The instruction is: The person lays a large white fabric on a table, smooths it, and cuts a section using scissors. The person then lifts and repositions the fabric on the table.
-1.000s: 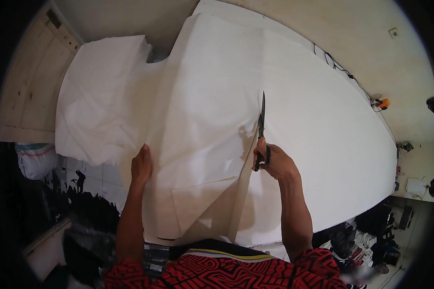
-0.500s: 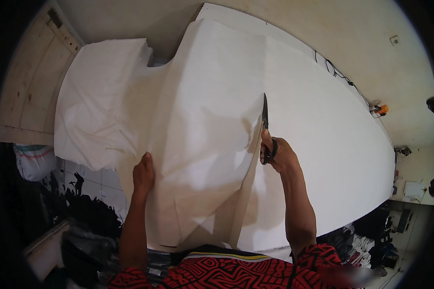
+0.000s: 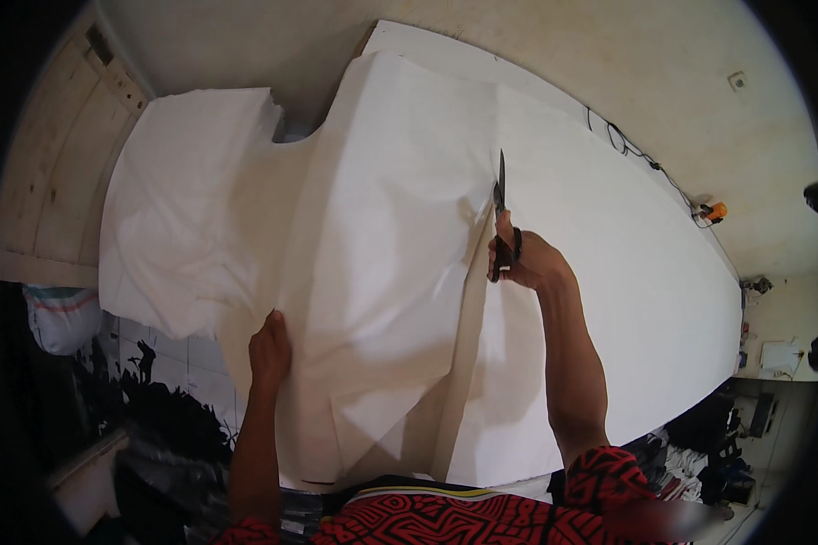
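My right hand (image 3: 529,259) is closed round the black handles of a pair of scissors (image 3: 501,186). The blades point away from me and stand apart, one tip lying over the white fabric (image 3: 391,227). From the scissors a cut runs back toward me, and the fabric left of it is lifted in loose folds. My left hand (image 3: 270,350) grips the fabric near its left side, its fingers bent and partly hidden. Under and right of the cut lies the white surface of a large table (image 3: 645,300).
A wooden door (image 3: 50,173) and a white sack (image 3: 62,318) stand at the left. Black scraps (image 3: 177,400) litter the tiled floor. Black cable (image 3: 641,154) and an orange object (image 3: 713,214) lie along the table's far right edge. Clothes (image 3: 691,463) are heaped at the lower right.
My right hand has moved farther away from me with the scissors, whose blades have opened. The cut is longer. My left hand keeps its place on the fabric.
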`<move>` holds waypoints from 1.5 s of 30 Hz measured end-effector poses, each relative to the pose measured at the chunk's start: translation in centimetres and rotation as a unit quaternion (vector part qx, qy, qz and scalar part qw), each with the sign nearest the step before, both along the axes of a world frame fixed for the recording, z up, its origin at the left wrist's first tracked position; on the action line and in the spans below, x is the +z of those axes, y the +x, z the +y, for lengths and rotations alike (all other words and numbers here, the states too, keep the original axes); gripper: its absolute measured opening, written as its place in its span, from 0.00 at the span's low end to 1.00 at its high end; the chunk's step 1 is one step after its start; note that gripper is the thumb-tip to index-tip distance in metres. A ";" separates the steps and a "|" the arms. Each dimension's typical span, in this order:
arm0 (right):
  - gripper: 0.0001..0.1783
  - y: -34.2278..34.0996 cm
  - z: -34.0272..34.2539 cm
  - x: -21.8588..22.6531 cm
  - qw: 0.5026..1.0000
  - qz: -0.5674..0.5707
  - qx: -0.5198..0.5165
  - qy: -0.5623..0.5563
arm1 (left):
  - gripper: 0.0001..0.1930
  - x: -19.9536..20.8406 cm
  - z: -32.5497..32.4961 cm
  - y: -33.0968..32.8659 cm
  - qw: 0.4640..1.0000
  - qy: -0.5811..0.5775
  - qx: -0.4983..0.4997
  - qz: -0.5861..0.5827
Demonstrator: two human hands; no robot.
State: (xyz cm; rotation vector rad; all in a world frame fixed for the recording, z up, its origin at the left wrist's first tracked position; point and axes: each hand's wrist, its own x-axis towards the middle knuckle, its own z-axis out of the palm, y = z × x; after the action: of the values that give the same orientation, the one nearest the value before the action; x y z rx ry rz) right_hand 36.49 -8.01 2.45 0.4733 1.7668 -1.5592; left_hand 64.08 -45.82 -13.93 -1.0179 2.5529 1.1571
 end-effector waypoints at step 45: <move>0.40 -20.1 -1.7 -2.3 0.998 0.054 -0.008 0.030 | 0.30 0.2 0.1 0.0 0.999 0.034 0.033 0.010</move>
State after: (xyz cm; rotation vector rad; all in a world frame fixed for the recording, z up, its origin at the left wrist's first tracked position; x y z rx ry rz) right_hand 16.40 -9.68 0.14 0.4407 1.9002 -1.5728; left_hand 64.09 -45.69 -13.73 -1.0864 2.4942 1.2677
